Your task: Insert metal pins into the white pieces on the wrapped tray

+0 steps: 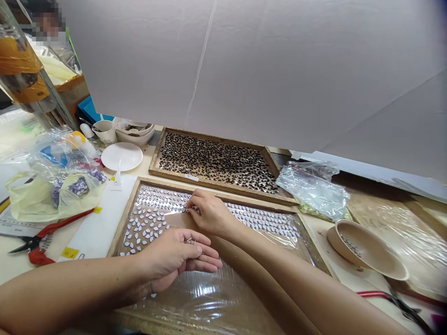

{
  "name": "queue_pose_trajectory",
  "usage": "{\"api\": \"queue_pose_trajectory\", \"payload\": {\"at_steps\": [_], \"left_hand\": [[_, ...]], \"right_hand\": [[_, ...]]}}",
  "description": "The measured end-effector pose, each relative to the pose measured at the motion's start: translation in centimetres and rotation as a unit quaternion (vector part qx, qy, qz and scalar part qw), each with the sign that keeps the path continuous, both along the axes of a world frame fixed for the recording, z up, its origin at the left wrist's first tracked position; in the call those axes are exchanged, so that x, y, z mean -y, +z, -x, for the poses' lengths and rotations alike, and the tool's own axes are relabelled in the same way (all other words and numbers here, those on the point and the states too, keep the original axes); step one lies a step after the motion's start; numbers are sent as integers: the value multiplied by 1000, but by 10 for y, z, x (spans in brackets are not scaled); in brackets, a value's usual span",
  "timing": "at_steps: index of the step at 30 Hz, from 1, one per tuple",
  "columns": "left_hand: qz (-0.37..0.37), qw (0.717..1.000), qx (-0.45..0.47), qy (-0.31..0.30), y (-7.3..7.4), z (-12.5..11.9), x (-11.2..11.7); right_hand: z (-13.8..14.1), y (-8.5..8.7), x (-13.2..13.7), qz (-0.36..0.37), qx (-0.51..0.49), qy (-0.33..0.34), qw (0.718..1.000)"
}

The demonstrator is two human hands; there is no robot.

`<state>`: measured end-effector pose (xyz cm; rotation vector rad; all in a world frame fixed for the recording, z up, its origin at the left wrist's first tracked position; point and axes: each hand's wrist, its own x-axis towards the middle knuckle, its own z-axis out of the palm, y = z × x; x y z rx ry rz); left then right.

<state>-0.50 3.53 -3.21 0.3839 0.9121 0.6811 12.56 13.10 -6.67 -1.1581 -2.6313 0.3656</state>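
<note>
My left hand is held palm up over the near wooden-framed tray, its fingers curled a little around a few small metal pieces. Beyond it, my right hand reaches down to the tray's far side, thumb and fingertips pinched together at a row of small pieces. What they pinch is too small to make out. Neat rows of pale pieces run along the tray's far edge on both sides of that hand. Loose white leaf-shaped pieces lie scattered at the left, on clear plastic film.
Behind is a second wooden tray of small dark pieces. At right are a tan bowl, plastic bags and red-handled pliers. Red-handled cutters, a white plate and bagged items occupy the left.
</note>
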Motion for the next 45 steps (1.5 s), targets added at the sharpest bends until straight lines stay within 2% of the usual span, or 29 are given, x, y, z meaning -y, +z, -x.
{"api": "queue_pose_trajectory", "payload": {"at_steps": [10, 14, 18, 21, 24, 28, 33, 45], "left_hand": [[0, 1000, -2, 1, 2, 0, -1], [-2, 1000, 3, 3, 1, 2, -1], [1, 1000, 26, 12, 3, 3, -2], [10, 997, 62, 34, 5, 2, -3], [-1, 993, 100, 59, 6, 2, -2], [-12, 991, 106, 77, 5, 2, 0], [0, 990, 103, 98, 5, 2, 0], [0, 993, 84, 85, 3, 3, -2]], "right_hand": [[1, -1, 0, -3, 11, 9, 1000], [-3, 2, -2, 22, -11, 13, 1000], [-17, 20, 9, 33, -78, 10, 996], [-27, 39, 31, 55, -151, 9, 987], [-31, 49, 57, 82, -181, 5, 980], [-27, 46, 76, 61, -178, -2, 982], [-23, 38, 77, 29, -180, 18, 983], [-20, 44, 70, 107, -158, 3, 982]]}}
